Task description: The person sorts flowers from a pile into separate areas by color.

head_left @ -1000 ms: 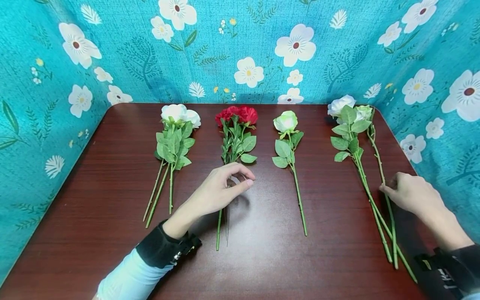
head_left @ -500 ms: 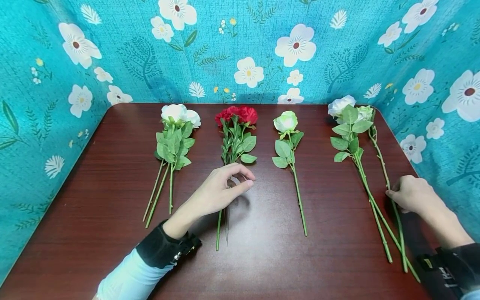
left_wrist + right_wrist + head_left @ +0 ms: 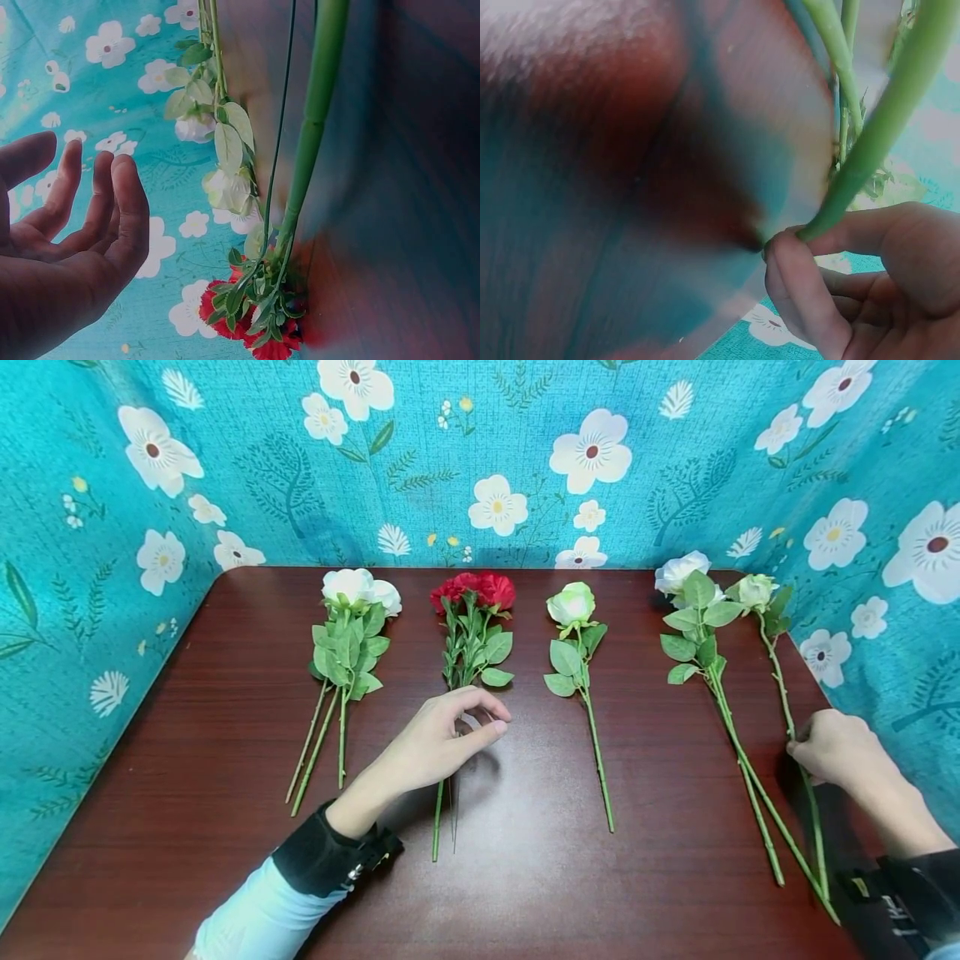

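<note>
At the table's right side my right hand (image 3: 843,750) pinches the stem of a pale green-white rose (image 3: 754,592) between thumb and fingertips. The right wrist view shows that stem (image 3: 889,124) running up from the pinch. Left of it lie white roses (image 3: 682,572) with leaves, one stem crossing under the held one near its lower end. My left hand (image 3: 438,739) hovers over the stems of the red flowers (image 3: 474,591), its fingers loosely bent around nothing. In the left wrist view those red flowers (image 3: 259,322) hang beside the relaxed fingers (image 3: 131,202).
White roses (image 3: 352,589) with several leaves lie left of the red flowers. A single green-white rose (image 3: 572,604) lies between the red flowers and the right group. All rest on a dark brown table (image 3: 187,735); a blue floral cloth (image 3: 435,443) rises behind and at both sides.
The right hand has drawn the pinched rose to the right, so its head now stands apart from the white roses beside it. The left hand has stayed in place.
</note>
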{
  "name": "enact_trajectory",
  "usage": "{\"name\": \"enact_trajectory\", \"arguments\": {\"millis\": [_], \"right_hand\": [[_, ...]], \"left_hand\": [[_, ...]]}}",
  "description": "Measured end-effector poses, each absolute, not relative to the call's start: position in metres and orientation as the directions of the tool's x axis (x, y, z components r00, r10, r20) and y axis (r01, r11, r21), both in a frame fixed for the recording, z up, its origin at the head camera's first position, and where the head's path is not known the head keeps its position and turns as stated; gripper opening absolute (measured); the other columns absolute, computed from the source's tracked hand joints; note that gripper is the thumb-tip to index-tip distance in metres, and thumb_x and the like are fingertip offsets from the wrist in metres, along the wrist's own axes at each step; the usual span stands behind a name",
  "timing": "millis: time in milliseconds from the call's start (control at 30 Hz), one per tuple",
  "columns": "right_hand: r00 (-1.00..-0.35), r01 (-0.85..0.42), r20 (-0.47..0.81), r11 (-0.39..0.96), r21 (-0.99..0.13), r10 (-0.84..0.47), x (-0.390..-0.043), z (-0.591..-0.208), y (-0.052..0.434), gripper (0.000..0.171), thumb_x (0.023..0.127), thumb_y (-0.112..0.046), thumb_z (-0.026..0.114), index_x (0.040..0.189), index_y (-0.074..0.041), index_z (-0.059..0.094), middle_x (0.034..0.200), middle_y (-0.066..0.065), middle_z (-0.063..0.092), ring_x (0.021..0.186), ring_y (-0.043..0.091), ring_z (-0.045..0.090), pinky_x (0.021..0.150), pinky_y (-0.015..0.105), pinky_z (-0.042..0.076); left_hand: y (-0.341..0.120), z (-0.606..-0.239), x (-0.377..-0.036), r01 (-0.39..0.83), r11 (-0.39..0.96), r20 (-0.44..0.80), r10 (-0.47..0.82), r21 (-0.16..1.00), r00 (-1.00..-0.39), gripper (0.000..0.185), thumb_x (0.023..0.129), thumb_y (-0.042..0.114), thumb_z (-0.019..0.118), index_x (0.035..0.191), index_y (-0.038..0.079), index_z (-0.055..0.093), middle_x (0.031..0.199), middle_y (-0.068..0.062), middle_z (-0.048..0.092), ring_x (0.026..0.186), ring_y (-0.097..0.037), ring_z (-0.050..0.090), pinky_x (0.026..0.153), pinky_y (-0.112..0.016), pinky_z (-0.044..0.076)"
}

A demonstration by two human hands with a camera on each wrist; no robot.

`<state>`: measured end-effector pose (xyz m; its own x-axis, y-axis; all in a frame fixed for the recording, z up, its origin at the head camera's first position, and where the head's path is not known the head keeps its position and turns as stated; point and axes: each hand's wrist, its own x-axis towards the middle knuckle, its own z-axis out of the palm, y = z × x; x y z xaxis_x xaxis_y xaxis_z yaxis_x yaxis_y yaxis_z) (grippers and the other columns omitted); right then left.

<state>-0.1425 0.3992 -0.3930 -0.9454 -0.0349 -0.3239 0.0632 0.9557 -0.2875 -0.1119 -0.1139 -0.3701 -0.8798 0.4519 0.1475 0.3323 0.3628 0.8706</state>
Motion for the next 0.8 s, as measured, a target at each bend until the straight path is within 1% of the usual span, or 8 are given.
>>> {"name": "enact_trajectory", "arguments": {"millis": [167, 300, 467, 667, 800], "right_hand": [[-0.954, 0.088, -0.301, 0.955, -0.282, -0.001, -0.141, -0.395, 0.396, 0.039, 0.095, -0.007, 0.060, 0.056, -0.007, 0.056, 0.051, 0.005, 0.056, 0.050, 0.021, 0.065, 0.050, 0.038, 0.051], [-0.957, 0.108, -0.288, 0.956, -0.274, 0.025, -0.140, -0.395, 0.394, 0.037, 0.095, -0.007, 0.060, 0.058, -0.005, 0.058, 0.052, 0.006, 0.056, 0.050, 0.022, 0.066, 0.050, 0.039, 0.052], [-0.966, 0.094, -0.257, 0.957, -0.274, 0.022, -0.140, -0.392, 0.394, 0.031, 0.094, -0.006, 0.060, 0.064, 0.000, 0.062, 0.053, 0.005, 0.056, 0.049, 0.022, 0.065, 0.050, 0.040, 0.052], [-0.970, 0.093, -0.243, 0.952, -0.291, 0.021, -0.139, -0.386, 0.390, 0.025, 0.095, -0.003, 0.059, 0.076, 0.013, 0.064, 0.057, 0.007, 0.060, 0.051, 0.025, 0.066, 0.052, 0.045, 0.055], [-0.976, 0.080, -0.217, 0.955, -0.284, 0.017, -0.138, -0.383, 0.387, 0.024, 0.095, -0.002, 0.059, 0.076, 0.013, 0.063, 0.056, 0.006, 0.060, 0.050, 0.024, 0.065, 0.052, 0.046, 0.055]], "left_hand": [[-0.114, -0.371, -0.112, 0.326, 0.365, 0.141, 0.451, 0.872, -0.882, 0.009, 0.100, 0.016, 0.069, 0.108, 0.016, 0.072, 0.101, 0.007, 0.068, 0.092, -0.011, 0.064, 0.077, -0.032, 0.055], [-0.114, -0.371, -0.112, 0.320, 0.370, 0.134, 0.449, 0.872, -0.883, 0.009, 0.100, 0.016, 0.069, 0.108, 0.016, 0.071, 0.101, 0.008, 0.068, 0.093, -0.011, 0.064, 0.077, -0.032, 0.055], [-0.114, -0.371, -0.113, 0.319, 0.372, 0.130, 0.451, 0.872, -0.883, 0.009, 0.100, 0.016, 0.069, 0.109, 0.016, 0.072, 0.101, 0.008, 0.068, 0.093, -0.011, 0.064, 0.077, -0.033, 0.055], [-0.114, -0.371, -0.114, 0.324, 0.375, 0.130, 0.459, 0.869, -0.879, 0.010, 0.100, 0.017, 0.069, 0.110, 0.016, 0.072, 0.101, 0.008, 0.068, 0.092, -0.010, 0.064, 0.078, -0.033, 0.055], [-0.113, -0.372, -0.114, 0.331, 0.377, 0.134, 0.462, 0.865, -0.877, 0.010, 0.100, 0.017, 0.069, 0.109, 0.016, 0.072, 0.100, 0.009, 0.068, 0.092, -0.010, 0.064, 0.079, -0.033, 0.055]]}}
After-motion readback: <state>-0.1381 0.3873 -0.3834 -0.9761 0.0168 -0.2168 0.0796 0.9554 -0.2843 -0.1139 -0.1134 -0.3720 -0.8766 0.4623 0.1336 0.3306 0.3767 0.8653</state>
